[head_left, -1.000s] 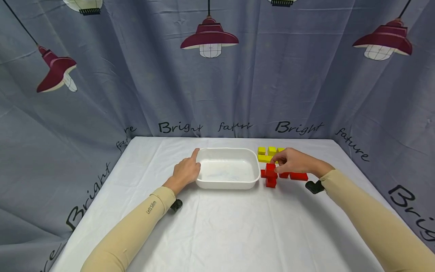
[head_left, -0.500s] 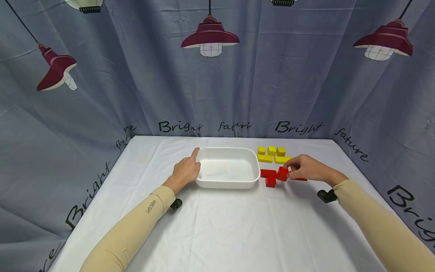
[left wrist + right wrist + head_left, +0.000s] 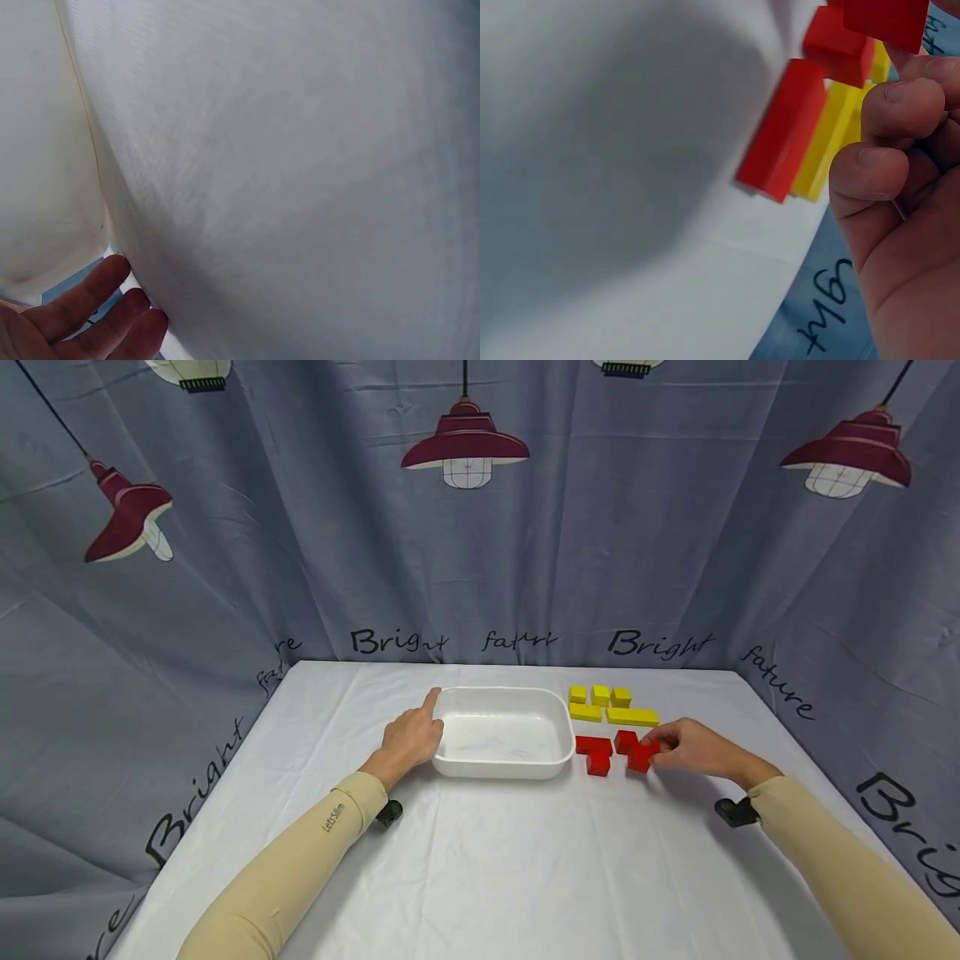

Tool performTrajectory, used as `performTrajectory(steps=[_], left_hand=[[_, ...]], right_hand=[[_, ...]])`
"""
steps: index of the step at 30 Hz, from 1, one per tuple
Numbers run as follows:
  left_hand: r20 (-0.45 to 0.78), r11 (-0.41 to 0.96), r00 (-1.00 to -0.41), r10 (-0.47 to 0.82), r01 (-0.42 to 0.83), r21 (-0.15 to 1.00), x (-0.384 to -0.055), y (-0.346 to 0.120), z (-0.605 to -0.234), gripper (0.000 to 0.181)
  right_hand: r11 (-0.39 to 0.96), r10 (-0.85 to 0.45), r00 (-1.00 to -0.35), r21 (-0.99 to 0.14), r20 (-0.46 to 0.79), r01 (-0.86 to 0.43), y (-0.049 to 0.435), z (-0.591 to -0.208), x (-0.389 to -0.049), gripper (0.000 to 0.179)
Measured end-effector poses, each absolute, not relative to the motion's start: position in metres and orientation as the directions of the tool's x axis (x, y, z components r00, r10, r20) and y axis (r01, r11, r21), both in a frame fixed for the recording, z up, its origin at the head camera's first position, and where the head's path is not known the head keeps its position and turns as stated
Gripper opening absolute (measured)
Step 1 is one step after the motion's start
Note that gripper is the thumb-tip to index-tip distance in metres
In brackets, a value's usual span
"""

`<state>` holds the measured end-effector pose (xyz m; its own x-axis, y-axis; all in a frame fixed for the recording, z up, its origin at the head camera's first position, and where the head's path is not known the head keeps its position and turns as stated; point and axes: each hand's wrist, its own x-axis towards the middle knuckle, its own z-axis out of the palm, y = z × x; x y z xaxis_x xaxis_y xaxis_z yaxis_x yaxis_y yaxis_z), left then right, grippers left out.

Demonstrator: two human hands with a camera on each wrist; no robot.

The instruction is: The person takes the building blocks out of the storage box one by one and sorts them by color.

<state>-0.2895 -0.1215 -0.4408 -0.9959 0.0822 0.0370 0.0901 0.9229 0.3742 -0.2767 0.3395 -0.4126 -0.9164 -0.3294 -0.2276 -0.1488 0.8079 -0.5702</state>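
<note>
In the head view, my left hand [image 3: 408, 739] touches the left side of a white plastic tray [image 3: 502, 769], index finger straight along its rim. The left wrist view shows its other fingers [image 3: 97, 296] extended near the tray's wall [image 3: 45, 150]. My right hand [image 3: 693, 747] pinches a red cube [image 3: 640, 759] between thumb and fingers, right of the tray. In the right wrist view that cube [image 3: 889, 19] is cut by the top edge. Another red cube [image 3: 626, 742] stands just behind it. A red bar [image 3: 784, 131] lies near the hand, mostly hidden in the head view.
Between the tray and the right hand lie a red bar [image 3: 588, 744] and a red cube [image 3: 597, 764] in front of it. Several yellow blocks [image 3: 600, 696] stand in rows behind, including a long yellow bar [image 3: 632, 717]. A curtain [image 3: 480, 568] hangs beyond the white-covered table [image 3: 495, 868].
My right hand has moved rightward and toward me, carrying the red cube away from the red blocks beside the tray. My left hand and the tray have stayed in place.
</note>
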Motion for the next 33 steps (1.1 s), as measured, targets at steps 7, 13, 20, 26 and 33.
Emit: performTrajectory(steps=[7,13,20,26,33], left_hand=[[0.032,0.923,-0.996,0.083,0.089,0.374,-0.289,-0.119,-0.441,0.060],[0.024,0.923,-0.996,0.085,0.088,0.374,-0.289,-0.118,-0.441,0.060],[0.021,0.926,-0.996,0.085,0.087,0.369,-0.290,-0.116,-0.441,0.060],[0.003,0.925,-0.996,0.087,0.082,0.371,-0.290,-0.114,-0.440,0.061],[-0.022,0.925,-0.993,0.114,0.098,0.367,-0.293,-0.115,-0.434,0.065]], right_hand=[[0.811,-0.307,-0.921,-0.573,-0.240,-0.122,0.345,-0.426,-0.270,0.037],[0.818,-0.304,-0.924,-0.561,-0.232,-0.128,0.346,-0.433,-0.268,0.037],[0.818,-0.300,-0.930,-0.559,-0.212,-0.136,0.348,-0.435,-0.265,0.034],[0.821,-0.283,-0.940,-0.554,-0.192,-0.134,0.349,-0.434,-0.258,0.040],[0.829,-0.253,-0.962,-0.536,-0.100,-0.162,0.348,-0.421,-0.253,0.036]])
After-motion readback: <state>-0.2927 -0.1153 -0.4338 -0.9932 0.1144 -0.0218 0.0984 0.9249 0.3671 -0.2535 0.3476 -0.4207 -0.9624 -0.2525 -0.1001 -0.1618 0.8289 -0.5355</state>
